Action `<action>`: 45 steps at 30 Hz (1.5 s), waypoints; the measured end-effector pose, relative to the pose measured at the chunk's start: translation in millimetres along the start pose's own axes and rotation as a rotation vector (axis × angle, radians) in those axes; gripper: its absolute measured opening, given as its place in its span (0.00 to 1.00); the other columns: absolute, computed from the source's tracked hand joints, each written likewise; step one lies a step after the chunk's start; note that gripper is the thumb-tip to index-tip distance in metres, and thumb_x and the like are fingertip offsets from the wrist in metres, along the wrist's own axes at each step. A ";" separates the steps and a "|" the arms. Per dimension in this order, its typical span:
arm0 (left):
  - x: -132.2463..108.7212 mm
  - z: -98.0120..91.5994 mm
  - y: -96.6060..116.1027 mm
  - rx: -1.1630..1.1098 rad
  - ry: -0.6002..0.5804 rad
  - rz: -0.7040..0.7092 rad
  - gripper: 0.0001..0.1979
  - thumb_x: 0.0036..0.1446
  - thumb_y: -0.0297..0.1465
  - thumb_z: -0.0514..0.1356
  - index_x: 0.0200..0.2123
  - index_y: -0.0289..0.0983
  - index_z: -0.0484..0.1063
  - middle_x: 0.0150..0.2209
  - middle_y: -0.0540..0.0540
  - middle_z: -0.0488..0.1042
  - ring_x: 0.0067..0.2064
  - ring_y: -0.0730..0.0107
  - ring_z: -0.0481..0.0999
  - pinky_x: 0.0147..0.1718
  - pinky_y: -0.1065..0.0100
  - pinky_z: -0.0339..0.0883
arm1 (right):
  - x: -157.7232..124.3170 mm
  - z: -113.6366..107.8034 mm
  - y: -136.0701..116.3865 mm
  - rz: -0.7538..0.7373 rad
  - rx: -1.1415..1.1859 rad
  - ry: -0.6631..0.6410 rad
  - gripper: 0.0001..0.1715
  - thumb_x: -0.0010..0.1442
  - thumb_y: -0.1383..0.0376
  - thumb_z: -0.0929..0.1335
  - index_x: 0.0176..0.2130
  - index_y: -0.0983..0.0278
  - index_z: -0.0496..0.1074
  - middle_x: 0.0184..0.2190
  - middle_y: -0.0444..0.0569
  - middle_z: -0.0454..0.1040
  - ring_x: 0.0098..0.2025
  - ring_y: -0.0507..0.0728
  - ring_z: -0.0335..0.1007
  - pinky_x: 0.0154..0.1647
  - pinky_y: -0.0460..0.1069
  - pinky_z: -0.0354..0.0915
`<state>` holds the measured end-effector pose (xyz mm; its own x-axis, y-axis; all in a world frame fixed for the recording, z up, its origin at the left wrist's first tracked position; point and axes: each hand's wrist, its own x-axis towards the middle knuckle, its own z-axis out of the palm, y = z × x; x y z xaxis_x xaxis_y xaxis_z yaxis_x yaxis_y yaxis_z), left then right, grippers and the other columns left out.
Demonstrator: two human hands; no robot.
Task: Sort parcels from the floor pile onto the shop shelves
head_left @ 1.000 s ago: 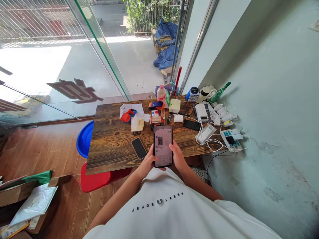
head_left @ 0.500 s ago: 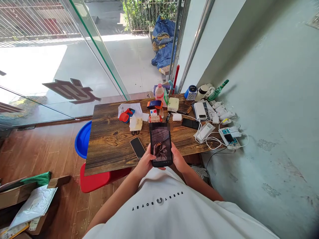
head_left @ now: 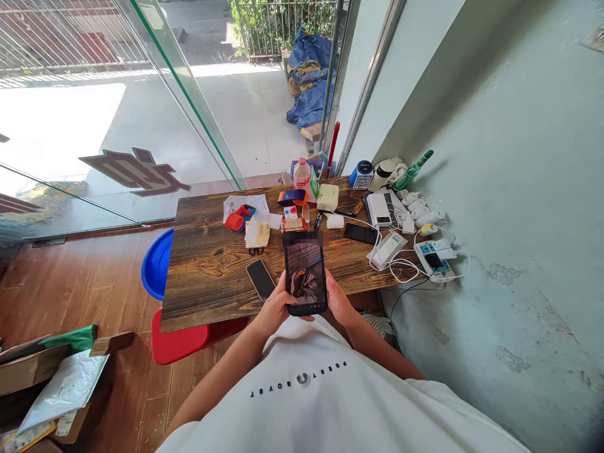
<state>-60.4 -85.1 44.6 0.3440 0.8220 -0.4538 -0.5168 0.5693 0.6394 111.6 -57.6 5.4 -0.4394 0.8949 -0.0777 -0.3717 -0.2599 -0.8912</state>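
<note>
A dark handheld device like a large smartphone [head_left: 306,274] is held upright between my two hands, its screen lit with a picture of something dark and crumpled. My left hand [head_left: 276,306] grips its lower left side, the thumb over the bottom of the screen. Along the right edge, my right hand [head_left: 337,299] closes on the same phone; its fingers are partly hidden behind. Flat on the table, just left of my left hand, lies a second phone [head_left: 260,280] with a dark screen.
The wooden table [head_left: 202,270] carries a pink-capped bottle [head_left: 302,173], a red tape dispenser [head_left: 237,219], a black phone [head_left: 360,233] and a power strip [head_left: 435,261] with white cables. A red stool [head_left: 177,343] and blue basin [head_left: 155,264] stand at left; parcels [head_left: 66,384] lie on the floor.
Both hands keep the same hold on the phone. Nothing on the table has moved; the view has shifted only very slightly.
</note>
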 end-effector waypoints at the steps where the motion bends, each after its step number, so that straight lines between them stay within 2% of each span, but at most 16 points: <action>1: 0.0 0.2 0.3 -0.002 -0.001 0.002 0.46 0.46 0.24 0.57 0.69 0.52 0.51 0.60 0.46 0.70 0.38 0.65 0.79 0.30 0.62 0.80 | 0.1 0.0 -0.3 0.002 -0.002 -0.002 0.34 0.68 0.42 0.59 0.63 0.56 0.65 0.59 0.50 0.71 0.61 0.63 0.66 0.67 0.61 0.59; 8: 0.2 4.3 0.6 0.051 0.073 -0.005 0.43 0.51 0.29 0.62 0.69 0.51 0.51 0.58 0.45 0.71 0.36 0.66 0.78 0.28 0.63 0.79 | 0.4 1.6 -3.2 0.010 -0.019 0.002 0.34 0.68 0.42 0.59 0.63 0.56 0.64 0.60 0.50 0.70 0.62 0.63 0.65 0.67 0.61 0.60; 11: 0.6 4.6 -0.4 0.101 0.091 0.009 0.41 0.55 0.34 0.65 0.68 0.49 0.52 0.57 0.44 0.71 0.36 0.65 0.78 0.27 0.63 0.79 | 0.0 0.8 -3.5 0.020 -0.015 -0.013 0.33 0.68 0.43 0.59 0.64 0.57 0.63 0.61 0.51 0.69 0.63 0.63 0.65 0.68 0.61 0.58; 13: 0.4 3.8 -0.6 0.107 0.082 0.011 0.39 0.55 0.34 0.65 0.67 0.48 0.53 0.57 0.43 0.71 0.37 0.63 0.78 0.27 0.62 0.80 | -0.7 -1.0 -4.1 0.028 -0.030 -0.017 0.33 0.68 0.43 0.60 0.64 0.56 0.63 0.61 0.51 0.69 0.63 0.63 0.65 0.68 0.61 0.57; 16: -0.7 2.2 0.2 0.063 0.044 0.017 0.38 0.53 0.31 0.62 0.66 0.49 0.54 0.57 0.44 0.70 0.39 0.61 0.79 0.28 0.60 0.80 | -2.5 -4.8 -6.1 0.048 -0.097 -0.036 0.33 0.65 0.46 0.66 0.63 0.56 0.62 0.60 0.51 0.69 0.61 0.63 0.65 0.67 0.61 0.58; 18: -1.2 1.8 1.2 0.042 0.026 0.021 0.37 0.51 0.30 0.60 0.65 0.48 0.56 0.57 0.44 0.70 0.39 0.59 0.79 0.29 0.58 0.80 | -3.8 -7.0 -7.7 0.049 -0.136 -0.083 0.39 0.60 0.50 0.72 0.64 0.56 0.59 0.59 0.52 0.69 0.61 0.63 0.65 0.66 0.61 0.60; 21: -1.0 2.1 2.6 0.031 0.019 0.016 0.34 0.50 0.30 0.59 0.62 0.47 0.60 0.57 0.44 0.70 0.39 0.58 0.78 0.29 0.58 0.80 | -5.0 -8.3 -10.6 0.036 -0.103 -0.173 0.48 0.54 0.55 0.77 0.65 0.57 0.55 0.59 0.54 0.68 0.60 0.63 0.65 0.62 0.59 0.63; 25: 0.0 1.9 2.0 -0.013 0.018 0.049 0.32 0.48 0.28 0.59 0.59 0.45 0.64 0.50 0.46 0.73 0.41 0.61 0.77 0.30 0.66 0.77 | -5.2 -7.2 -16.0 0.083 -0.038 -0.240 0.51 0.52 0.60 0.78 0.65 0.57 0.53 0.54 0.53 0.69 0.52 0.59 0.70 0.49 0.53 0.70; 27: 0.4 0.9 0.8 -0.016 0.001 0.056 0.31 0.49 0.28 0.58 0.58 0.45 0.64 0.50 0.46 0.74 0.42 0.61 0.77 0.31 0.67 0.76 | -5.1 -6.8 -18.0 0.097 -0.032 -0.256 0.52 0.52 0.60 0.79 0.65 0.57 0.51 0.53 0.53 0.70 0.50 0.58 0.71 0.47 0.52 0.70; 31: 1.2 -1.9 -0.5 -0.003 -0.024 0.041 0.33 0.49 0.28 0.58 0.60 0.47 0.61 0.54 0.45 0.73 0.42 0.58 0.78 0.28 0.66 0.76 | -5.0 -8.3 -17.5 0.079 -0.083 -0.241 0.51 0.53 0.61 0.78 0.65 0.57 0.51 0.56 0.54 0.68 0.56 0.60 0.68 0.54 0.56 0.68; 35: 0.7 -3.2 0.8 0.012 -0.025 0.020 0.36 0.47 0.27 0.58 0.62 0.47 0.59 0.55 0.44 0.73 0.42 0.57 0.78 0.29 0.62 0.78 | -4.4 -11.0 -15.3 0.071 -0.103 -0.239 0.50 0.54 0.59 0.76 0.66 0.56 0.50 0.59 0.54 0.66 0.58 0.61 0.66 0.58 0.58 0.66; 38: -0.7 -3.4 1.5 0.014 -0.019 0.001 0.41 0.45 0.25 0.58 0.64 0.49 0.56 0.56 0.45 0.72 0.41 0.58 0.79 0.30 0.60 0.79 | -3.9 -12.3 -15.0 0.081 -0.117 -0.202 0.46 0.56 0.57 0.74 0.66 0.56 0.52 0.60 0.53 0.66 0.60 0.62 0.64 0.61 0.59 0.64; 42: -1.7 -3.8 -0.3 0.045 -0.022 0.011 0.45 0.46 0.24 0.61 0.67 0.50 0.52 0.59 0.44 0.71 0.45 0.55 0.78 0.30 0.63 0.79 | -3.6 -11.4 -15.5 0.116 -0.129 -0.162 0.44 0.56 0.60 0.73 0.66 0.56 0.53 0.58 0.52 0.68 0.60 0.62 0.64 0.61 0.60 0.64; 45: -1.4 -3.5 -1.9 0.135 -0.005 0.033 0.46 0.48 0.26 0.65 0.68 0.49 0.50 0.59 0.42 0.71 0.47 0.53 0.78 0.32 0.60 0.81 | -3.4 -8.5 -16.4 0.101 -0.144 -0.163 0.44 0.57 0.59 0.73 0.65 0.56 0.53 0.60 0.53 0.67 0.60 0.62 0.64 0.62 0.60 0.64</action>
<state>-62.6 -87.4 41.8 0.3332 0.8399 -0.4283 -0.4173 0.5388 0.7318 126.1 -53.3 16.4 -0.5990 0.7937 -0.1065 -0.2040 -0.2798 -0.9381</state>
